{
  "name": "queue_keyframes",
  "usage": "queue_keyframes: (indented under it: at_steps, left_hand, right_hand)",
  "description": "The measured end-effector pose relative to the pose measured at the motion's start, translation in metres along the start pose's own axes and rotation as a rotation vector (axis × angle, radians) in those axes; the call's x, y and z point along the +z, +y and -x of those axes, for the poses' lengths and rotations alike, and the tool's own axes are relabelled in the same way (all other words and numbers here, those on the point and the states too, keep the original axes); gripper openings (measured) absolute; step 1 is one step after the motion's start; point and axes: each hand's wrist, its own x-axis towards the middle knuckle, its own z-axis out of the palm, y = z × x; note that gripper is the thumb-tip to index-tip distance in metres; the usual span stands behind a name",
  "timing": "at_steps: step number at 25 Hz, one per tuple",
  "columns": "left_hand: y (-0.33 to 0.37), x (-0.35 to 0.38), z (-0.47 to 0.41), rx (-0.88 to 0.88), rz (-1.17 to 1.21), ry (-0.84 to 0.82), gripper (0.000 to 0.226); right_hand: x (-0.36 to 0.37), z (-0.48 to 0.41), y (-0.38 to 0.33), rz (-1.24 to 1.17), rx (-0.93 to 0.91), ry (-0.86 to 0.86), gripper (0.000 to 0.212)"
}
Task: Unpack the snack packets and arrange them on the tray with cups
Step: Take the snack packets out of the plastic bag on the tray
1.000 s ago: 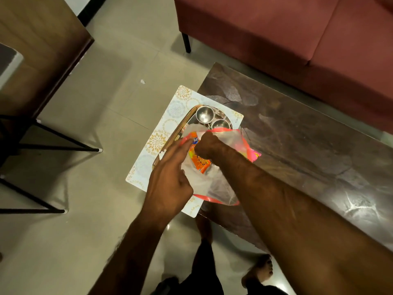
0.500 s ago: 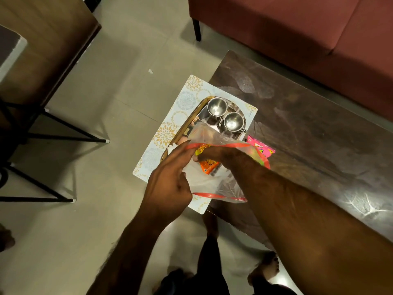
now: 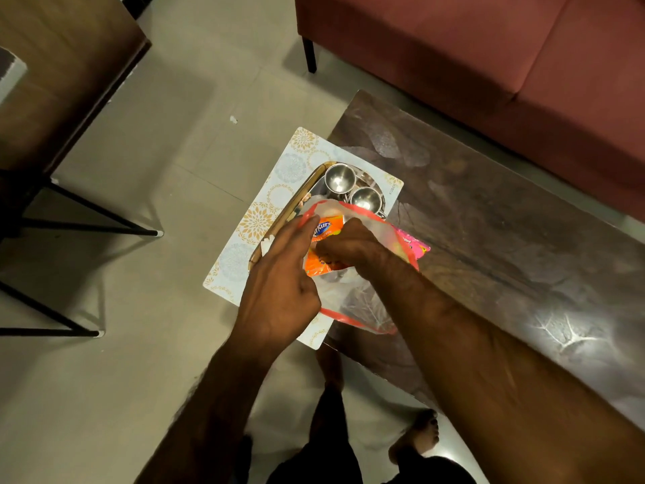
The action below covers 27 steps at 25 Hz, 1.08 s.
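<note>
Both hands are over the near end of the metal tray point(image 3: 279, 218), which sits on a patterned placemat point(image 3: 251, 221) at the left corner of the dark coffee table point(image 3: 488, 239). The right hand point(image 3: 349, 244) is inside the clear plastic bag point(image 3: 363, 302) with the red edge, fingers curled tight around the orange snack packet point(image 3: 323, 265) at the bag's mouth. The left hand point(image 3: 279, 288) has its fingers stretched out and together, pressing the bag's left lip against that packet. A pink snack packet point(image 3: 417, 246) pokes out on the bag's far right side, lying on the table just off the placemat's edge. Two steel cups point(image 3: 340, 178) stand side by side, touching, at the tray's far end, just beyond the bag.
</note>
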Motion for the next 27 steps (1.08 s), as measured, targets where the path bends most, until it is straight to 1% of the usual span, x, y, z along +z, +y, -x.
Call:
queue_keyframes:
  at_steps: [2,4,6,7,9,11,14,18,20,22,23,25,27]
  left_hand:
    - [0.004,0.001,0.002,0.01,-0.027,0.019,0.083]
    - [0.004,0.001,0.002,0.001,-0.054,0.022,0.085]
    - [0.001,0.0,-0.001,-0.064,-0.039,-0.012,0.086]
    - [0.0,-0.002,-0.003,-0.097,-0.012,-0.032,0.086]
    - [0.0,-0.007,-0.004,-0.109,0.068,-0.037,0.083]
    - [0.0,-0.011,-0.005,-0.064,0.128,-0.024,0.077]
    - [-0.005,-0.013,-0.007,-0.066,0.114,-0.029,0.078]
    - [0.0,-0.015,-0.006,-0.104,0.082,0.002,0.081]
    - [0.004,-0.015,-0.006,-0.113,0.056,-0.003,0.081]
    - [0.005,-0.014,-0.006,-0.137,0.006,-0.006,0.082]
    - [0.005,-0.013,-0.007,-0.148,-0.012,0.001,0.082]
    - [0.007,-0.01,-0.007,-0.158,-0.03,0.022,0.081]
    - [0.008,-0.006,-0.005,-0.17,-0.058,0.043,0.08]
  right_hand:
    - [-0.002,0.007,-0.005,-0.117,0.055,-0.017,0.058]
    - [-0.009,0.023,-0.012,-0.193,0.088,-0.061,0.039]
    - [-0.017,0.044,-0.015,-0.256,0.104,-0.128,0.018]
    - [-0.023,0.054,-0.014,-0.294,0.113,-0.157,0.012]
    - [-0.034,0.075,-0.009,-0.374,0.122,-0.197,0.013]
    - [-0.044,0.095,-0.001,-0.463,0.109,-0.226,0.019]
    - [-0.056,0.124,0.011,-0.581,0.045,-0.252,0.024]
    - [-0.079,0.159,0.047,-0.759,-0.094,-0.318,0.021]
    - [-0.091,0.17,0.071,-0.828,-0.177,-0.267,0.025]
    - [-0.098,0.169,0.097,-0.926,-0.199,-0.137,0.028]
    - [-0.099,0.163,0.111,-0.983,-0.176,-0.063,0.029]
    - [-0.097,0.144,0.138,-1.058,-0.061,0.083,0.03]
    - [-0.09,0.121,0.164,-1.062,0.067,0.204,0.027]
